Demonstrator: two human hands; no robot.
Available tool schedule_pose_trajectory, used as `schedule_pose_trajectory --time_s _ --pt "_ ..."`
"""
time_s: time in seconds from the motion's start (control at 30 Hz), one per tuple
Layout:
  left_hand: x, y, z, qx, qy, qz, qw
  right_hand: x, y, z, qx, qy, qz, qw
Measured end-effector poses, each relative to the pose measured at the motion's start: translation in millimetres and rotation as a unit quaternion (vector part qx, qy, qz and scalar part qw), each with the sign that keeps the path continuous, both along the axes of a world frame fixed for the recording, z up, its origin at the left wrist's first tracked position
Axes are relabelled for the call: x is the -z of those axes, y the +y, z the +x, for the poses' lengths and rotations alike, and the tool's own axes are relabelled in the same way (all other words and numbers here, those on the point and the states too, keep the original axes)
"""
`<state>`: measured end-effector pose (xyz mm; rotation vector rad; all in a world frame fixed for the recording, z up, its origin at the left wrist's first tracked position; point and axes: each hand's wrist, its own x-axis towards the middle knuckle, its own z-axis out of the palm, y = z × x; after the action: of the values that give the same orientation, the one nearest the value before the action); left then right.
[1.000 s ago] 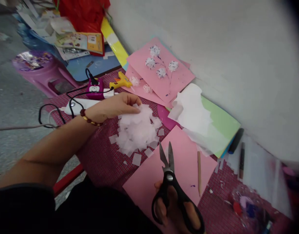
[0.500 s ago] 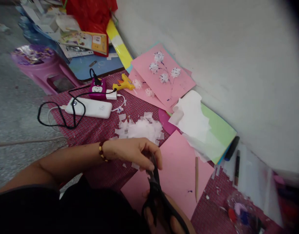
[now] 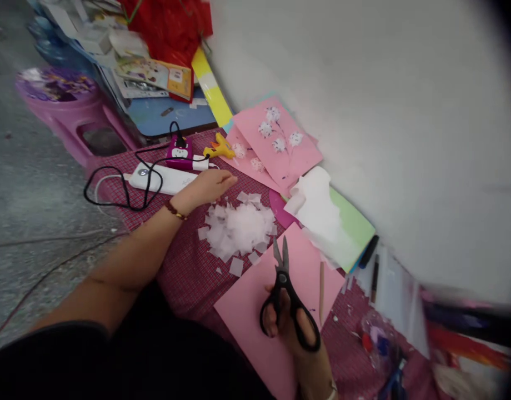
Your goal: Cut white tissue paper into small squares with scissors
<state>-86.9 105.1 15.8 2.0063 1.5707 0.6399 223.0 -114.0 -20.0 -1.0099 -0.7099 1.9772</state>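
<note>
My right hand (image 3: 289, 319) holds black-handled scissors (image 3: 282, 278), with fingers through the loops. The slightly parted blades point away from me over a pink sheet (image 3: 255, 311). Away to the left, my left hand (image 3: 209, 186) is over the near end of a white power bank (image 3: 168, 179). One finger stretches out to the right and another tip shows below it; no held thing shows, and the other fingers are hidden. Beside this hand lies a loose pile of small white paper squares (image 3: 243, 225). A thin wooden stick (image 3: 321, 289) rests on the pink sheet.
Pink cards with white speckled puffs (image 3: 280, 133) lie by the wall. Near them are a yellow glue gun (image 3: 220, 146), a purple adapter (image 3: 179, 153) with looping black cable, and white paper (image 3: 317, 205) over green sheets (image 3: 351, 216). A pink stool (image 3: 64, 105) stands left.
My left hand has left the scissor blades and moved away to the left, over the power bank's end. The scissors now point upright in view, blades parted. The whole view has shifted slightly.
</note>
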Motion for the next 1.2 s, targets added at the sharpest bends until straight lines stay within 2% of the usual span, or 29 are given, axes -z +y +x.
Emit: schedule_pose_trajectory --time_s 0.1,0.2,0.37,0.53,0.7,0.87,1.2 --pt "2.5 7 -6 -0.048 -0.028 0.016 0.998 1.9 7 -7 -0.013 0.001 0.002 1.0" --pt "-0.1 9 -12 -0.045 -0.044 0.047 0.997 0.8 9 -10 -0.013 -0.018 0.017 1.0" --pt "3.5 -8 -21 0.022 -0.023 0.061 0.998 -2.3 8 -15 0.0 -0.033 0.032 0.999" --pt "10.7 -20 -20 0.098 0.04 0.035 0.994 -0.4 8 -15 -0.013 -0.002 0.052 0.999" --pt "-3.7 -6 -15 0.139 0.077 -0.012 0.987 4.5 8 -13 -0.021 0.056 0.059 0.996" --pt "-16.9 10 -7 0.155 0.038 -0.04 0.986 8.1 10 -10 -0.026 0.084 0.064 0.994" --pt "-28.0 23 7 0.085 -0.075 -0.071 0.991 12.7 8 -12 -0.001 0.089 0.089 0.992"
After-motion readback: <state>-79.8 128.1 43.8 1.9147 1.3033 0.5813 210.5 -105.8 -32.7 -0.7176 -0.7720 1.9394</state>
